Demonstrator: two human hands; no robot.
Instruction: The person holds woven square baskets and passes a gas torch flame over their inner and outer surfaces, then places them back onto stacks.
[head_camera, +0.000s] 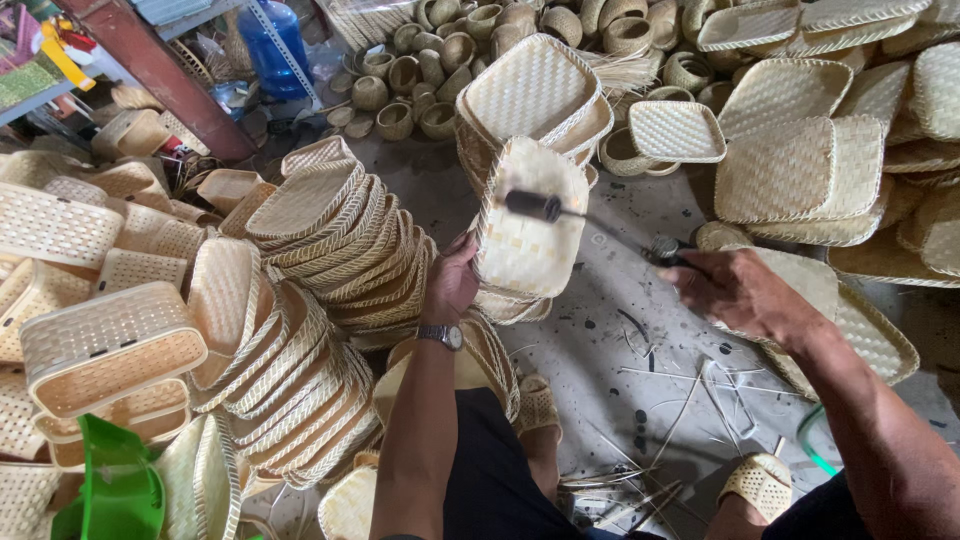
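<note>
Concrete floor (610, 330) — left hand (452, 283) steadies woven tray (527, 220), right hand (735, 293) swings hammer (590, 215).

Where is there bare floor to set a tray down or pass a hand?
Bare grey floor lies between the woven tray in the left hand and the right hand with its hammer, though littered with strips toward the sandals. Left, leaning tray stacks crowd everything; small round baskets fill the top.
</note>
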